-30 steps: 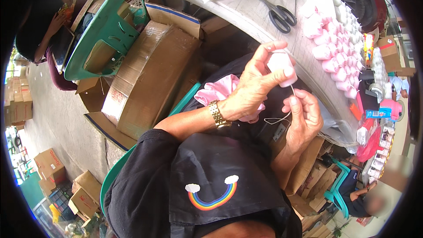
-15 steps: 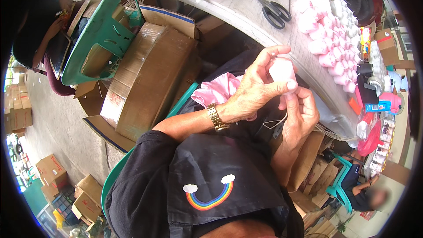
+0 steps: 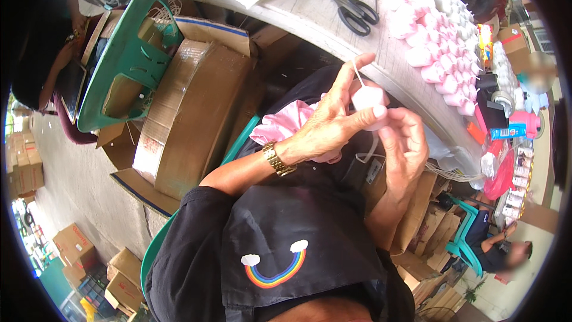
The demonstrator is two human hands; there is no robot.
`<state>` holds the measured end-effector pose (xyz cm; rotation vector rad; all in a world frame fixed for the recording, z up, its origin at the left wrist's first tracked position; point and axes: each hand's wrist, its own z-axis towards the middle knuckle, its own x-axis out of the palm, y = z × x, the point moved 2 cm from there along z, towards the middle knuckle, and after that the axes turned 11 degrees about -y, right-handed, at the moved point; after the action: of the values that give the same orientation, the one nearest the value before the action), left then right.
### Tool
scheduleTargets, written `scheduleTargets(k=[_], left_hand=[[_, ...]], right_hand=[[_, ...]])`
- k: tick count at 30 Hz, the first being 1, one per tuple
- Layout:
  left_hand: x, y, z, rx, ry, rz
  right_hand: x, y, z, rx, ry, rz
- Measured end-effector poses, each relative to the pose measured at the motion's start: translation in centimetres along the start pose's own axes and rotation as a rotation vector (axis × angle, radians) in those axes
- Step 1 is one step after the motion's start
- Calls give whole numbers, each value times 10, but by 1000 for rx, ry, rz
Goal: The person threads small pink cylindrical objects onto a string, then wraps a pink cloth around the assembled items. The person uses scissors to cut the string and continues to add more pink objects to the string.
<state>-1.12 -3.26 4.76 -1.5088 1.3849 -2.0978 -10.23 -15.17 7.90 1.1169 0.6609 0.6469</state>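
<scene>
In the middle of the frame, my left hand (image 3: 325,128) pinches one small, pale pink, soft-looking pouch (image 3: 368,102) by its sides, while my right hand (image 3: 405,149) closes under it. It seems light and squashy, its thin white string (image 3: 357,71) limp. One pair of black scissors (image 3: 354,9) lies on the grey table (image 3: 298,9), upper centre, with dozens of pink pouches (image 3: 438,62) to its right.

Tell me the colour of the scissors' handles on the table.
Black, on the scissors; head view shows them best.
</scene>
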Motion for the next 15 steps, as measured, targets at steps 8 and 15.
scheduleTargets(k=[8, 15], left_hand=[[8, -16, -5, 269, 290, 741], [14, -27, 0, 145, 597, 601]], right_hand=[[12, 27, 20, -357, 88, -314], [-147, 45, 27, 212, -38, 826]])
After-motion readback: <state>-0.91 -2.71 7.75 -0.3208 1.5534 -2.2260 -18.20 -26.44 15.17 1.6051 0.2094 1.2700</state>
